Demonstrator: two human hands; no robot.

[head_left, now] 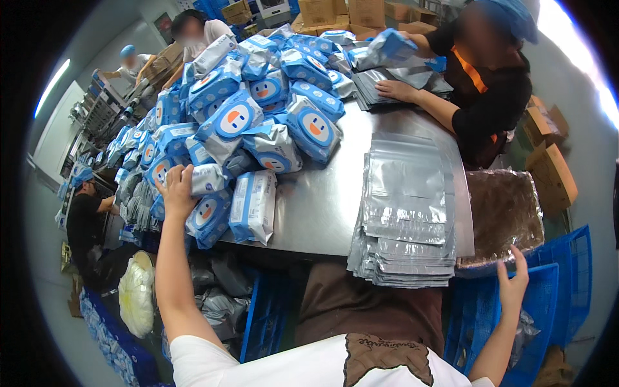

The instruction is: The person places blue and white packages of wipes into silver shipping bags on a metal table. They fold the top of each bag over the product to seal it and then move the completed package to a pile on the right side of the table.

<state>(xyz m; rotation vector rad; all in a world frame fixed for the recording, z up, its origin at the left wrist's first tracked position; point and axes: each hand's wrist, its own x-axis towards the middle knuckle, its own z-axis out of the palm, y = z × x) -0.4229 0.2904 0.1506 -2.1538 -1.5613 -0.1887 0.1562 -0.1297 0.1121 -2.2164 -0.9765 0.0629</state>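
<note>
At the left edge of a heap of blue-and-white packs of wet wipes (pixel 229 122), my left hand (pixel 177 193) reaches up and grips the end of one pack of wet wipes (pixel 209 179). Part of its fingers is hidden against the packs. My right hand (pixel 514 280) is held low at the right, holding nothing, its fingers apart. It hovers over the blue crate (pixel 547 290), by the near corner of a film-wrapped brown box (pixel 506 203). Between my hands, a thick stack of grey plastic mailing bags (pixel 405 203) lies at the table's near edge.
The steel table (pixel 316 216) bears the heap. Across it at the right, a co-worker (pixel 487 77) holds a wipes pack above another stack of grey bags (pixel 371 87). More people work at the far left. Blue crates (pixel 261 316) and cardboard boxes (pixel 551 174) stand around.
</note>
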